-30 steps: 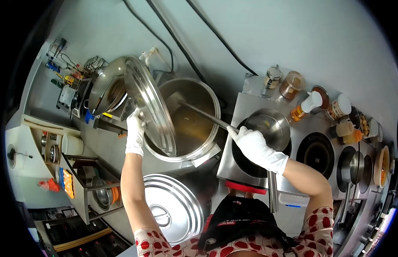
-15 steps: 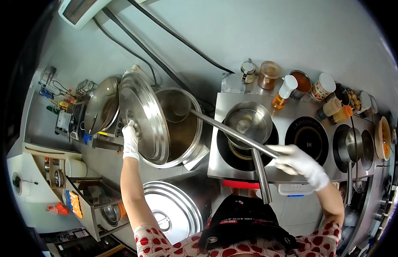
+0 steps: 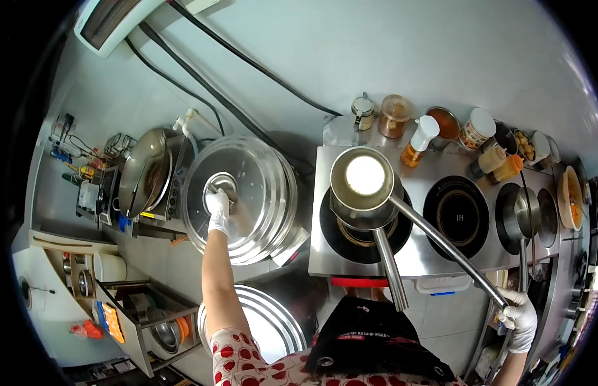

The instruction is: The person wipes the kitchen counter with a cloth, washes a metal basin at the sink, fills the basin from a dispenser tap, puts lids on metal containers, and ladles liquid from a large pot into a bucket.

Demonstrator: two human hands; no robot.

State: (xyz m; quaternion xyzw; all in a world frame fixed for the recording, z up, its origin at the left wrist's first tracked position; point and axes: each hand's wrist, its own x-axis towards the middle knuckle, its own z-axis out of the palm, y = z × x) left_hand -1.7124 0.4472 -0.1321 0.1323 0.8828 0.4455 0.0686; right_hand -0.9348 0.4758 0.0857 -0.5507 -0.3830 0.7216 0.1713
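Note:
My gloved left hand (image 3: pixel 218 209) is closed on the knob of a large steel lid (image 3: pixel 260 177), which lies tilted or offset over the tall stockpot (image 3: pixel 291 215) and covers most of its mouth. In my gloved right hand (image 3: pixel 519 316) is the end of a long-handled steel ladle (image 3: pixel 450 251). The ladle's round bowl, with a bright glare inside it, hangs over the small saucepan (image 3: pixel 357 220) on the left induction burner (image 3: pixel 337 248). The bowl hides most of the saucepan's inside. Its handle points toward me.
Beside the saucepan is a second burner (image 3: pixel 456 219); another pan (image 3: pixel 523 215) sits farther right. Along the wall stand a spray bottle (image 3: pixel 420 143), jars and sauce bottles (image 3: pixel 506 168). A second lidded pot (image 3: pixel 247 309) stands below, and a wok (image 3: pixel 141 170) is at the left.
The lid has come down from nearly upright to over the stockpot. The ladle's bowl has left the stockpot and moved right, above the saucepan; my right hand has shifted right and toward me.

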